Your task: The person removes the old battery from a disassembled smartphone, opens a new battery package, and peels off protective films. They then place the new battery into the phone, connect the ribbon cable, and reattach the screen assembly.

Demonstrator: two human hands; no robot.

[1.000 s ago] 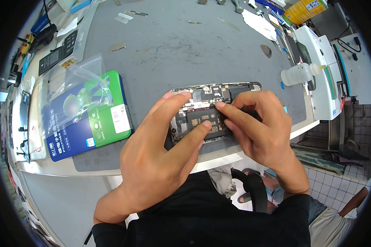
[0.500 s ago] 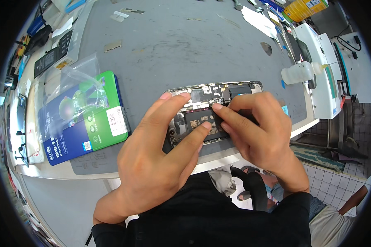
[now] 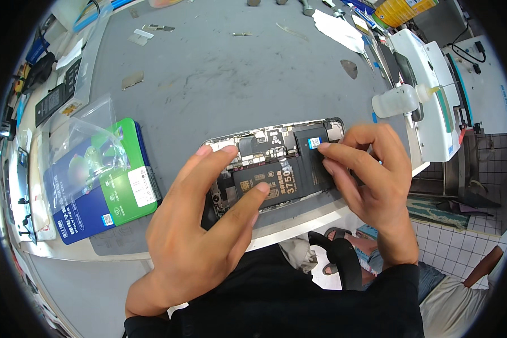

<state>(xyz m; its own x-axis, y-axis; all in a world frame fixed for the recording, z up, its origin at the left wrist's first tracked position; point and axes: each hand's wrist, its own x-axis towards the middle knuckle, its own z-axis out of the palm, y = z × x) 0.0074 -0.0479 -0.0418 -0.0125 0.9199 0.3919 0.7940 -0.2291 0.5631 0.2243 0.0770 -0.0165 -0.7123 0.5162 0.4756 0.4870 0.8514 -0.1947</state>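
Note:
An opened smartphone point(image 3: 244, 145) lies on the mat, its circuit boards and a black battery point(image 3: 263, 179) exposed. My left hand point(image 3: 200, 225) steadies the phone, fingertips at its far edge and thumb resting on the battery. Over the phone's right end, my right hand point(image 3: 372, 177) is curled, index fingertip against a small blue-and-white label point(image 3: 314, 143). Its thumb tip sits just nearer to me, beside the black part. Whether anything is pinched between these fingers is hidden.
A blue-and-green battery package point(image 3: 127, 203) under a clear plastic bag point(image 3: 90, 135) lies left. At right are a translucent squeeze bottle point(image 3: 397, 101), a dark pick point(image 3: 349, 69) and a white machine point(image 3: 422, 84). Small metal plates point(image 3: 133, 80) lie on the grey mat point(image 3: 219, 84).
My right hand has moved right from the phone's middle to its right end, uncovering the label and more of the battery. My left hand keeps its hold. The whole view has shifted slightly.

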